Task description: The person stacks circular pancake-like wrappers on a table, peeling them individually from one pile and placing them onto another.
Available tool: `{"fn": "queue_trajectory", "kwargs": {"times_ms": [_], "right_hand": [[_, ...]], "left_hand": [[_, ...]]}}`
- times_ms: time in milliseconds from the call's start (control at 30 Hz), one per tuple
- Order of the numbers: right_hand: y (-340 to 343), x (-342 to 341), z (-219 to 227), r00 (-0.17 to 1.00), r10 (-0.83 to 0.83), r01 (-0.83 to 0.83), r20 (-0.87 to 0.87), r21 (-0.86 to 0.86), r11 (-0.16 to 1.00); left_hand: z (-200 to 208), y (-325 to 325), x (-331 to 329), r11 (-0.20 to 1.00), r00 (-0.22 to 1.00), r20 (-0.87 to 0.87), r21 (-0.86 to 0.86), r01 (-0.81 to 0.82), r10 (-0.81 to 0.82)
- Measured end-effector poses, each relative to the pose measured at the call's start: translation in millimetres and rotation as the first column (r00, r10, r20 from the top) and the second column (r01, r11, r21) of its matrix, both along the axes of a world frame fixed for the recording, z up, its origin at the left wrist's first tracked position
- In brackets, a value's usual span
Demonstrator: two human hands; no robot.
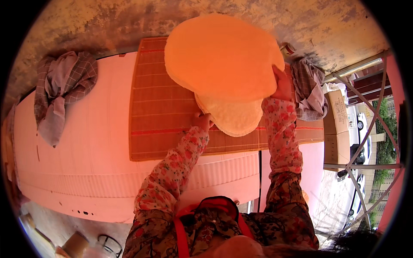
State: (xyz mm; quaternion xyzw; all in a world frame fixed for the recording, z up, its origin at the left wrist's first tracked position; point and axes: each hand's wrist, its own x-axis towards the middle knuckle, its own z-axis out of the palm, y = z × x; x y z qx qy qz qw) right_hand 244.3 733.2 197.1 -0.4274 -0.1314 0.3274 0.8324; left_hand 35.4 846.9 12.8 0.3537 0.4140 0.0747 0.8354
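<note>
A large round sheet of flatbread, pale and lit orange, spreads over the far part of a brown slatted mat. My right hand grips its right edge, with the thumb lying on top. Below and nearer to me, more flatbread shows, with a rounded, layered edge; the upper sheet overlaps its far part. My left hand is closed at the left edge of this lower flatbread, and its fingertips are partly hidden. The mat lies flat beneath, with red stripes along its near and far sides.
The mat rests on a long pale surface. A bunched checked cloth lies at the far left, another checked cloth at the right. A cardboard box and metal bars stand beyond the right end. A stained wall bounds the far side.
</note>
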Motion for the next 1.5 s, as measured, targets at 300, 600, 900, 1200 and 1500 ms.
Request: {"fn": "queue_trajectory", "kwargs": {"times_ms": [300, 600, 900, 1200, 1500], "right_hand": [[-122, -32, -227, 0.822, -0.569, 0.506, 0.003, -0.461, 0.729], [-169, -103, -207, 0.860, -0.511, 0.369, -0.011, -0.678, 0.635], [-135, -201, -148, 0.852, -0.192, 0.304, -0.488, 0.162, 0.939], [-263, -266, -190, 0.894, -0.285, 0.097, -0.346, -0.473, 0.876], [-269, -174, -110, 0.986, -0.005, -0.102, -0.166, -0.630, 0.770]], "left_hand": [[-45, 10, 2, 0.994, 0.972, 0.233, -0.104, 0.028, -0.003], [-13, 16, 16, 0.995, 0.981, 0.191, -0.091, 0.041, -0.023], [14, -74, -80, 0.985, 0.964, 0.266, -0.170, 0.023, 0.024], [-36, -55, -259, 0.815, 0.926, 0.363, -0.564, 0.133, 0.100], [-18, -48, -218, 0.842, 0.861, 0.435, -0.331, 0.426, -0.264]]}}
